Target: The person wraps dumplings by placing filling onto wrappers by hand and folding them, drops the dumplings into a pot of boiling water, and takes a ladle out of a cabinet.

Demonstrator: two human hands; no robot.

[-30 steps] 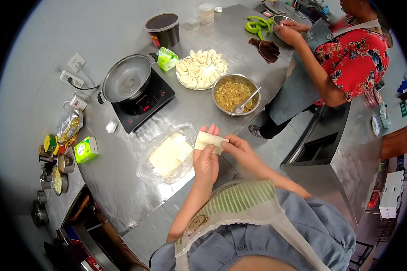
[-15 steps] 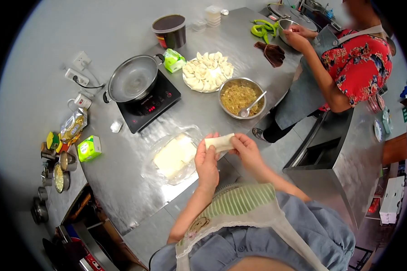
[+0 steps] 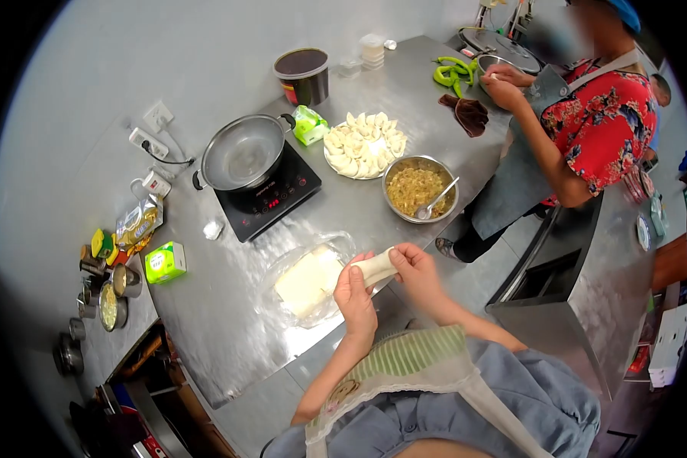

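Observation:
A folded dumpling wrapper (image 3: 375, 267) is stretched between my two hands, above the table's near edge. My left hand (image 3: 354, 299) pinches one end with thumb and fingers. At the other end, my right hand (image 3: 420, 278) grips between thumb and fingertips. Whether filling lies inside cannot be seen. Left of my hands, a stack of pale wrappers (image 3: 305, 282) rests in clear plastic. Beyond them stands a metal bowl of minced filling (image 3: 412, 187) with a spoon (image 3: 440, 198) in it. A round plate carries many shaped dumplings (image 3: 362, 141).
A wide pan (image 3: 244, 153) sits on a black induction cooker (image 3: 271, 202). Tissue packs (image 3: 166, 262), a dark bucket (image 3: 303, 80) and green peppers (image 3: 454, 75) stand around the table. At the right, a co-worker (image 3: 588, 130) holds hands over another metal bowl.
The camera view has shifted, so the table sits lower and further right. Both hands still hold the folded wrapper, and my right hand has turned slightly at its end.

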